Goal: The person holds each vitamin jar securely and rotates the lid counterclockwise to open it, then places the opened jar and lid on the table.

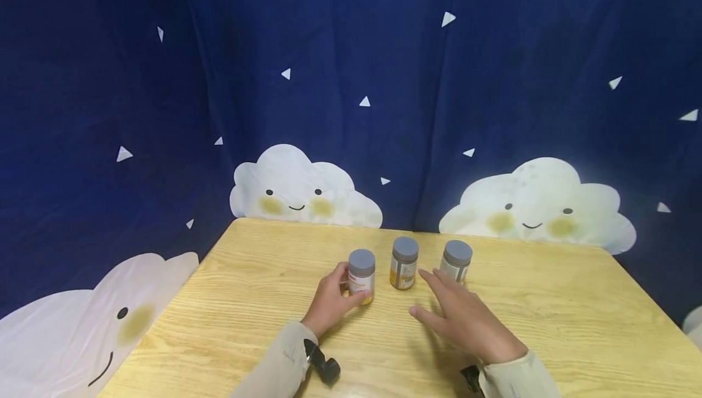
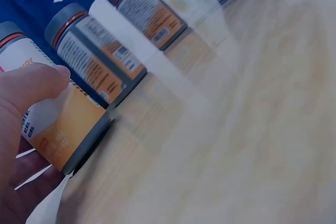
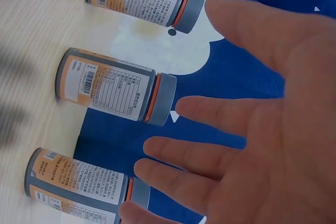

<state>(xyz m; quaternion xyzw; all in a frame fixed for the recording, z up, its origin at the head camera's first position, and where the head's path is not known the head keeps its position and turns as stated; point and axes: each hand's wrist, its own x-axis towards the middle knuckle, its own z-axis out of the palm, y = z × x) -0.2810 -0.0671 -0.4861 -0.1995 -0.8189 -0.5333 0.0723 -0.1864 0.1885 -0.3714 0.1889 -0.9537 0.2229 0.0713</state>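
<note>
Three pill bottles with grey lids and orange-and-white labels stand in a row on the wooden table. My left hand grips the left bottle, thumb on the near side and fingers behind it. In the left wrist view the thumb lies across the label of that bottle. Between the hands stands the middle bottle, untouched. My right hand hovers with spread fingers, nearest the right bottle, whose lower part it hides in the head view. Nothing is in the right palm.
A dark blue curtain with white triangles and smiling clouds hangs behind the table and along its left side. Each wrist bears a black strapped-on device, plainest on the left sleeve.
</note>
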